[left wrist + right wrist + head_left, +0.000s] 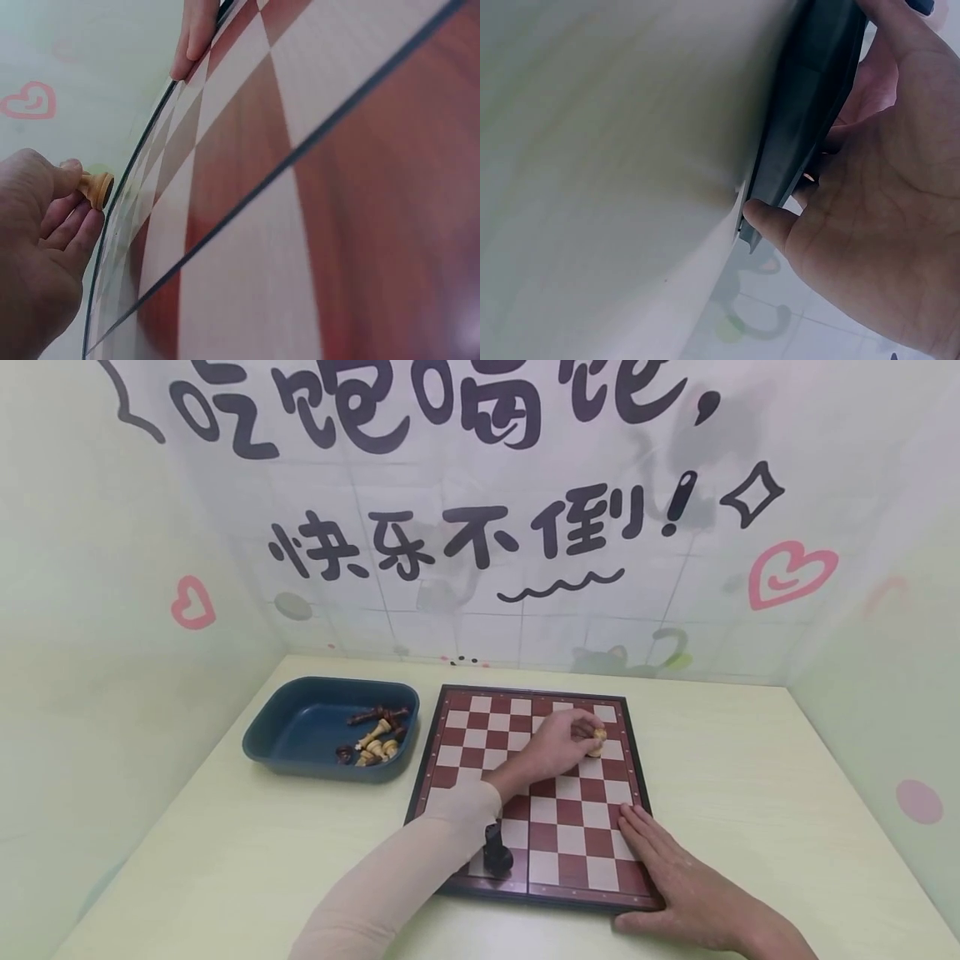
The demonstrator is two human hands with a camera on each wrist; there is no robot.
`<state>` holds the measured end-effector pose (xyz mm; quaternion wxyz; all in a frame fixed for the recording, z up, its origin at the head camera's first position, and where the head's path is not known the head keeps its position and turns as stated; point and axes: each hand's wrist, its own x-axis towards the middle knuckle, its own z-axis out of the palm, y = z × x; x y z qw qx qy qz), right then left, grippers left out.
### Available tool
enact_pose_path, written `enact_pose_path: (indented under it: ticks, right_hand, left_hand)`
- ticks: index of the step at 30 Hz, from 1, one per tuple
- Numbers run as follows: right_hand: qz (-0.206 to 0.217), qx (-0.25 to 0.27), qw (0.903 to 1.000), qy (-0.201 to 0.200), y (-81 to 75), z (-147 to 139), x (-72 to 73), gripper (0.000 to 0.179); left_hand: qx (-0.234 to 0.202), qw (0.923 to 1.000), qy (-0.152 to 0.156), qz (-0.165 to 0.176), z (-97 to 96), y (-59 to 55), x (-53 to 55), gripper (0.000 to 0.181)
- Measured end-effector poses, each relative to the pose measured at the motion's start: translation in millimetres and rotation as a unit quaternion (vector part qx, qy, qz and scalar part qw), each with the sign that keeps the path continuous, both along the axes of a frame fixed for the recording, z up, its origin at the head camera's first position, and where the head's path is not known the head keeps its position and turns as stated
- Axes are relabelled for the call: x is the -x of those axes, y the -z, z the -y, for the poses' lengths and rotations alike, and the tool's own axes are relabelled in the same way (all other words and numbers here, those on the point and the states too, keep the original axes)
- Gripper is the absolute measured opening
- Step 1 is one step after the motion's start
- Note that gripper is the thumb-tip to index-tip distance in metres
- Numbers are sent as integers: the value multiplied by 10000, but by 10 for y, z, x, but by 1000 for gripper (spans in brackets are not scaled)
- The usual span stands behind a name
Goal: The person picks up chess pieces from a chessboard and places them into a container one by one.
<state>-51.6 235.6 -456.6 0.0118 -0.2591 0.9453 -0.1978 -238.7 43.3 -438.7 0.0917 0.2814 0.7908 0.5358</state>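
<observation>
In the head view my left hand (558, 743) reaches over the chessboard (513, 831) to its far right part. Thumb and fingers pinch a light wooden chess piece (599, 737); the left wrist view shows the round base of that chess piece (97, 191) sticking out from the fingertips. My right hand (686, 889) rests at the board's near right corner, its fingers laid along the right edge. The thumb of the right hand (862, 217) touches the dark side of the board (799, 112) in the right wrist view. A black chess piece (497, 853) is on the near part, beside the left sleeve.
A blue tray (300, 765) left of the board holds several light and dark chess pieces (378, 742) at its right end. The pale table (720, 743) meets a wall with printed lettering at the back and side walls left and right.
</observation>
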Motion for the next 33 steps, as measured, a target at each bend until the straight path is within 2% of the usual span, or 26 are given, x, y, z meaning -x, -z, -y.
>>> enact_pose_path:
  ticks: [7, 14, 26, 33]
  right_hand:
    - [93, 2, 10000, 13, -18, 5, 7, 111]
    - [56, -35, 9999, 95, -13, 11, 11, 112]
    - [33, 9, 10000, -29, -24, -24, 23, 112]
    - [277, -54, 9996, 66, -41, -17, 25, 112]
  left_hand:
    - [2, 10000, -59, 36, 36, 13, 0, 19]
    - [165, 9994, -240, -163, 82, -6, 25, 22]
    - [-63, 9994, -277, 181, 178, -45, 79, 18]
    - [-82, 9994, -281, 156, 203, -54, 100, 20]
